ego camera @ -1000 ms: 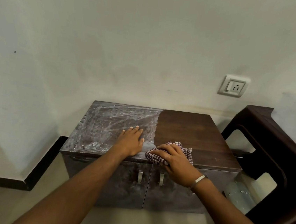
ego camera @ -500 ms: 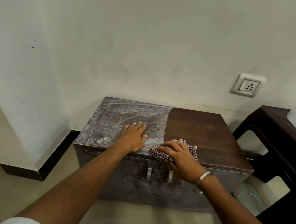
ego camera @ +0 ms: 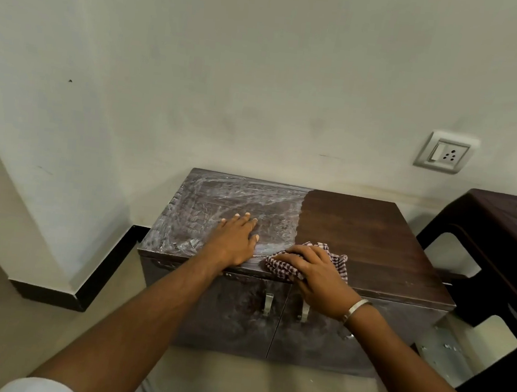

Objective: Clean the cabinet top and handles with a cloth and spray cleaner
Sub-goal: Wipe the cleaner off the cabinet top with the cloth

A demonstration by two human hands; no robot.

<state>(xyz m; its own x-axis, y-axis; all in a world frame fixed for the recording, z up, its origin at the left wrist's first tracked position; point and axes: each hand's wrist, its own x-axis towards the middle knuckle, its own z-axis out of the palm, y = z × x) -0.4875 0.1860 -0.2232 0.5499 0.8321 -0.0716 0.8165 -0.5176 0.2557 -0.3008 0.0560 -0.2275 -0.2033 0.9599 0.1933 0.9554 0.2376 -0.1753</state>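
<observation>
A low dark wooden cabinet point(ego camera: 367, 239) stands against the wall. The left half of its top is smeared with whitish film; the right half is clean brown. My left hand point(ego camera: 233, 241) lies flat on the smeared part near the front edge, fingers straight. My right hand point(ego camera: 316, 272) presses a checked cloth point(ego camera: 278, 265) onto the top at the front edge, by the border between the two halves, its fingers spread over the cloth. Two small metal handles point(ego camera: 285, 305) hang on the doors below, the right one partly behind my wrist. No spray bottle is in view.
A dark brown plastic stool point(ego camera: 500, 253) stands close to the cabinet's right side. A wall socket point(ego camera: 445, 154) sits above it. A wall corner with black skirting point(ego camera: 81, 292) juts out on the left. Pale floor lies in front.
My right hand has slid the cloth a little to the left along the front edge. The left hand stays flat in place. The camera has shifted, so the cabinet appears further right.
</observation>
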